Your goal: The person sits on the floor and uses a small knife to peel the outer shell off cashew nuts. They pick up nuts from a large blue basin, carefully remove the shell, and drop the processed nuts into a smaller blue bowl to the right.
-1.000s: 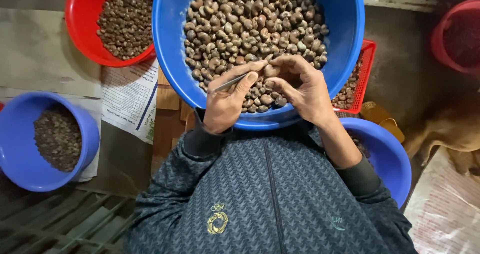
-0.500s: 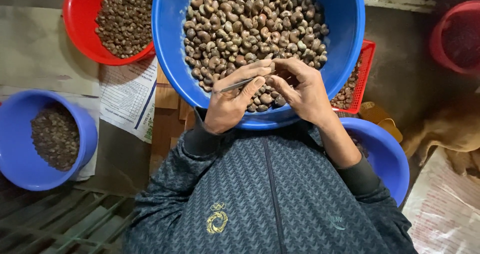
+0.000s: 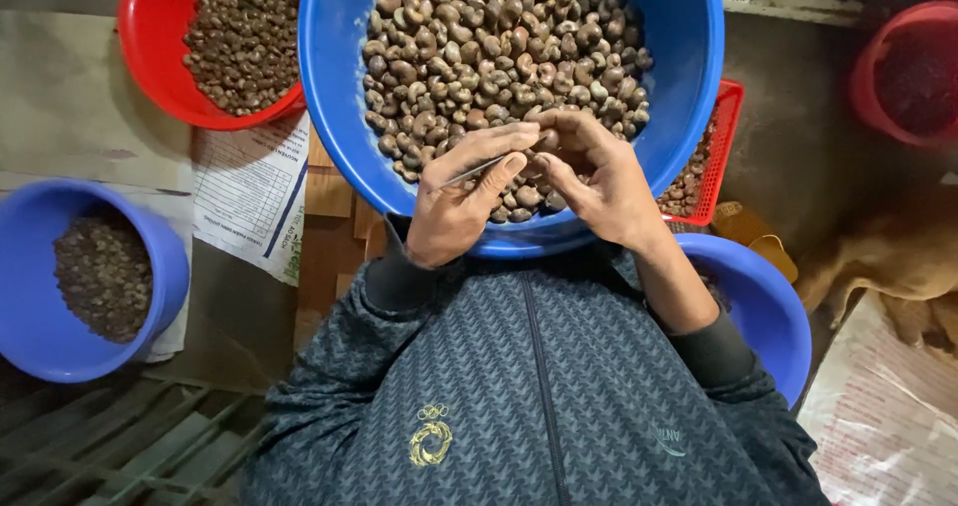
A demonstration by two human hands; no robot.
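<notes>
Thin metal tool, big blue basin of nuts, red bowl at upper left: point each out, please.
thin metal tool (image 3: 477, 173), head view, on its bare shaft.
big blue basin (image 3: 344, 137), head view, on its left inner wall.
red bowl (image 3: 150, 47), head view, on its left wall.

Dark patterned zip jacket (image 3: 529, 386), gold chest emblem (image 3: 431, 439).
</notes>
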